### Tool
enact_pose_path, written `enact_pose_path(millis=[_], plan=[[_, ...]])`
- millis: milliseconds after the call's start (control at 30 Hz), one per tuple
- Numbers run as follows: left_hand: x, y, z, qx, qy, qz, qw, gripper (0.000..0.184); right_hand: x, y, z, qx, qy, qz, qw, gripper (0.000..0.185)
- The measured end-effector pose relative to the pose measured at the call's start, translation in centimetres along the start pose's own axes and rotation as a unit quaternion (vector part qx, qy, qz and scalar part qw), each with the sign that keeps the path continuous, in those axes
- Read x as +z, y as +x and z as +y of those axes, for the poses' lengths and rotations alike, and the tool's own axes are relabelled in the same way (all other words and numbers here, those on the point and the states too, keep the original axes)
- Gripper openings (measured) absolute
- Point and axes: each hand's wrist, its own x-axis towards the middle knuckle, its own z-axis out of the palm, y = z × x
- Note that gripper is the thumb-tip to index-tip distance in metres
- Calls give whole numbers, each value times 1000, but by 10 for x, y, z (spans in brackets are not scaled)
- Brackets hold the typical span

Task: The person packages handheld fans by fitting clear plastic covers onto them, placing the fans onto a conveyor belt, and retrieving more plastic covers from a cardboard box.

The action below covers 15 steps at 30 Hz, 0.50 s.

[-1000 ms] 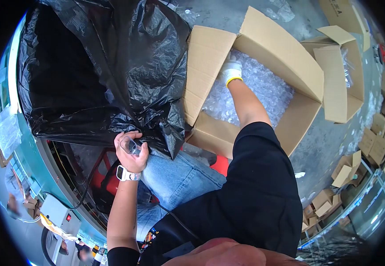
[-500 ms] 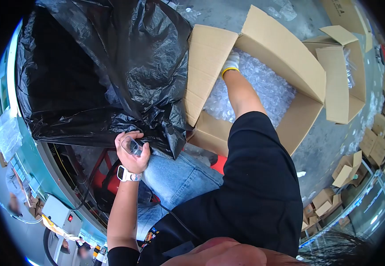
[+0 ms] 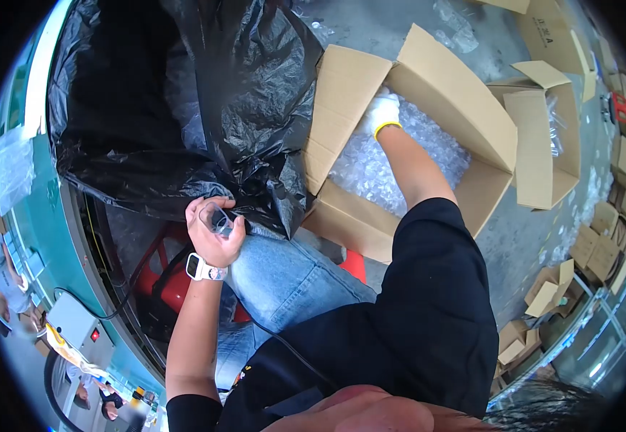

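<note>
My left hand (image 3: 215, 232), bare and with a white watch at the wrist, has its fingers curled round a small clear plastic cup (image 3: 216, 218). It is beside the lower edge of a black plastic bag (image 3: 255, 122). My right hand (image 3: 383, 114) wears a white glove with a yellow cuff and reaches into an open cardboard box (image 3: 464, 93). Many small clear plastic pieces (image 3: 428, 144) fill the box. The right fingertips are hidden near the box's left flap, so what they touch cannot be made out.
A second open box (image 3: 532, 144) with clear pieces stands at the right. Several cartons (image 3: 595, 245) lie farther right. A teal bench (image 3: 53, 237) with a grey control box (image 3: 82, 327) runs along the left. Co-workers (image 3: 10, 281) are at the far left.
My right hand has come partly back out from the box's upper left corner, with more of the glove showing. The left hand still holds the cup. The whole view has shifted slightly.
</note>
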Motion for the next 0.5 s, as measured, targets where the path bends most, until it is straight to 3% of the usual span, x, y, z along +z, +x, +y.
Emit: enact_pose_path(millis=[167, 267, 400, 500], plan=[[-1, -3, 4, -16, 0, 25, 1000, 49, -39, -36, -9, -23, -145, 90, 985, 104], [-3, -4, 10, -36, -14, 50, 998, 41, -69, -55, -7, -29, -121, 13, 992, 98], [-12, -7, 17, -66, -3, 15, 998, 40, -109, -88, -11, -25, -133, -16, 991, 83], [-15, -12, 17, -75, -18, 29, 997, 38, -123, -105, -5, -43, -140, 19, 989, 82]])
